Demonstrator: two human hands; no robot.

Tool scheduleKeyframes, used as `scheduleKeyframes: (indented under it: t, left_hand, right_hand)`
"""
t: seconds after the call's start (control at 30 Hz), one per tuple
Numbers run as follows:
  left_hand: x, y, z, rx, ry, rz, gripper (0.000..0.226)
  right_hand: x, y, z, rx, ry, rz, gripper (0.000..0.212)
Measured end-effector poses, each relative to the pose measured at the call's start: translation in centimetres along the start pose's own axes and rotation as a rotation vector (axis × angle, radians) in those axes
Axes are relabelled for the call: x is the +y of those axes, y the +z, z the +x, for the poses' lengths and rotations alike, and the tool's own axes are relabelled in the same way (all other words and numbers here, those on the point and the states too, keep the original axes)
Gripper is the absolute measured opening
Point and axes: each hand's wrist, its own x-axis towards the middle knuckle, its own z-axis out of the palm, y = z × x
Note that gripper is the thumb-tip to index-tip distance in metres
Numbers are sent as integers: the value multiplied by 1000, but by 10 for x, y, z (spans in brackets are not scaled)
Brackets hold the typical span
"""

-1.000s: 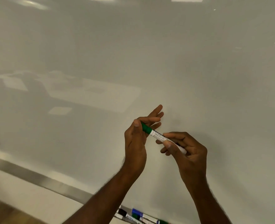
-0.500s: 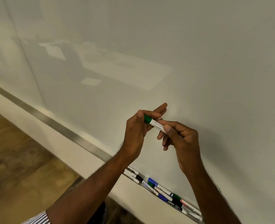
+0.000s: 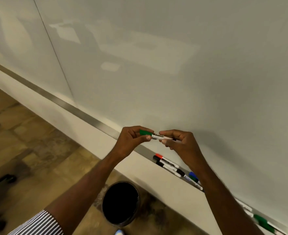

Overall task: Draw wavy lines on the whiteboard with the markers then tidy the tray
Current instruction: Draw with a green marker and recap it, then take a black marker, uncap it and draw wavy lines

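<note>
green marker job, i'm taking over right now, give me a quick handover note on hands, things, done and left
Left hand: fingers grip the green cap end of the green marker.
Right hand: fingers pinch the marker's white barrel; cap looks on.
Whiteboard: no lines visible on it.
Tray: other markers lie loose along it, a red-capped marker nearest.
Done: marker picked up.
Left: uncap, draw the wavy lines, tidy the tray.

hands: two, left hand (image 3: 131, 141) and right hand (image 3: 182, 143) | green-capped white marker (image 3: 154, 135) held: one | round black bin (image 3: 121, 203): one | glossy white whiteboard (image 3: 173, 65): one
</note>
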Motion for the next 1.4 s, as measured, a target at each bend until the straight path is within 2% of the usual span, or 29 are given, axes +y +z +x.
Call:
scheduleKeyframes:
  t: [0.23, 0.4, 0.53, 0.7, 0.83, 1.13, 1.4]
  left_hand:
    - [-88, -73, -33, -65, -194, 230, 22]
    - [-144, -115, -54, -112, -301, 375, 24]
    - [-168, -137, -58, -136, -343, 372, 36]
    - [-180, -150, -50, -119, -337, 448, 65]
    - [-181, -142, -37, -117, -301, 455, 63]
    - [-184, -71, 8, -349, -176, 536, 56]
    - [-194, 4, 33, -539, 0, 905, 40]
  right_hand:
    - [90, 90, 15, -69, 108, -222, 21]
    - [135, 145, 15, -155, 231, -195, 24]
    - [145, 166, 23, -181, 264, -229, 29]
    - [155, 170, 35, -182, 195, -351, 39]
    - [162, 160, 40, -120, 200, -372, 38]
    - [189, 110, 22, 41, 251, -419, 34]
    - [223, 60, -11, 323, 372, -562, 25]
